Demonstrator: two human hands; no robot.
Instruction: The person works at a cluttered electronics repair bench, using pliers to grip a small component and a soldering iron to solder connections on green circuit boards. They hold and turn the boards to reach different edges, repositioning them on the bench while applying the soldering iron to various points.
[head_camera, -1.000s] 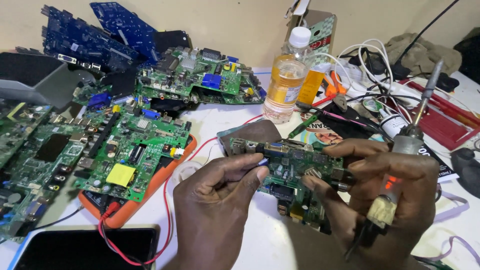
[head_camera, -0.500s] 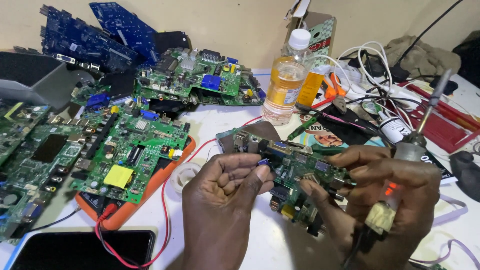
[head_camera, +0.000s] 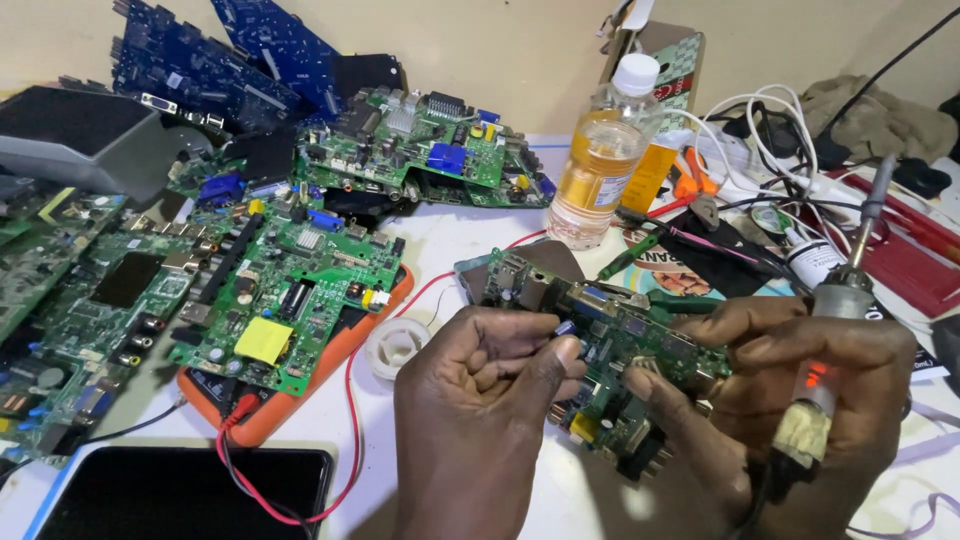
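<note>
Right over the middle of the white table, the small green circuit board is held up off the surface between both hands, tilted, with connectors along its upper edge. Biggest worry for me is the soldering iron: it's tucked in the right hand along with the board, its indicator glowing red and tip pointing up and back toward the tangle of white cables. If the grip slips, I'd guess that tip could swing into a cable or the red leads behind it. The plastic bottle of amber liquid also stands just behind the board, so a bump could tip it over the electronics. Left hand is curled nearly closed, thumb and forefinger pinched on a tiny part at the board's left side; can't tell what it is. Right hand is wrapped half closed, fingers under and alongside the board's right edge while clamping the iron's handle. Bigger green board sits on the orange multimeter, well to the left.
</note>
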